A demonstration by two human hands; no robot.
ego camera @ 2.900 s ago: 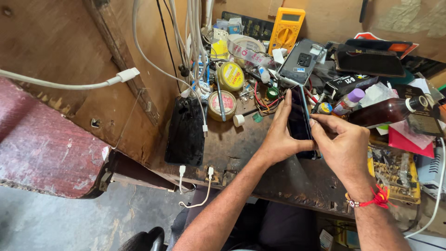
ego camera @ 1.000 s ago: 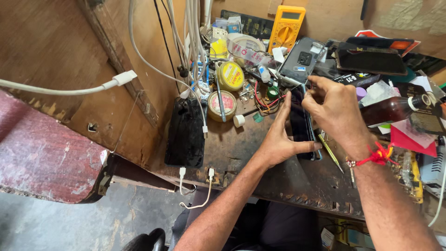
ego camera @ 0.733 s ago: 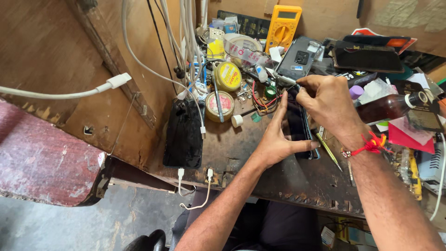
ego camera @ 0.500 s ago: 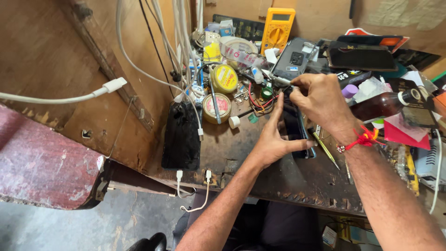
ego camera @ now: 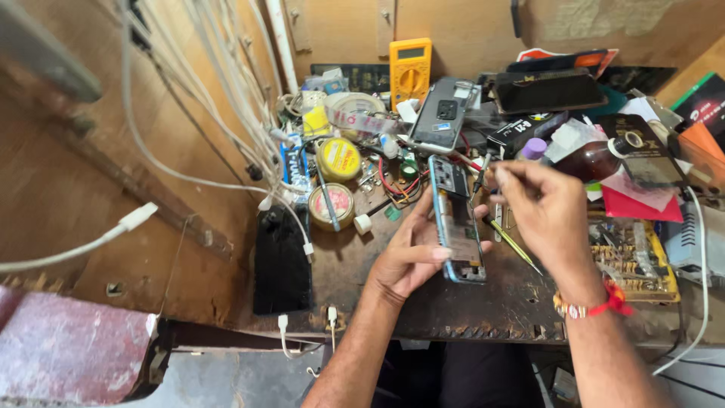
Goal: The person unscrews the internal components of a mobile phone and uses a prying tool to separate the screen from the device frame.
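Note:
An opened smartphone (ego camera: 457,219) with its back off lies tilted on the dark workbench (ego camera: 468,302), inner parts showing. My left hand (ego camera: 408,257) grips its left edge and steadies it. My right hand (ego camera: 540,208) hovers just right of the phone's upper end, pinching a thin tool (ego camera: 482,172) whose tip points at the top of the phone. A red thread band circles my right wrist.
A yellow multimeter (ego camera: 410,64) stands at the back. A second phone (ego camera: 445,113), round tins (ego camera: 337,159), a brown bottle (ego camera: 596,159), a yellow-handled tool (ego camera: 513,243) and a screwdriver-bit case (ego camera: 630,253) crowd the bench. White charging cables (ego camera: 226,91) hang on the left above a black slab (ego camera: 281,261).
My right hand lifted off the phone's right edge, took a thin tool from the clutter and brought it back to the phone's top. The left hand kept its hold.

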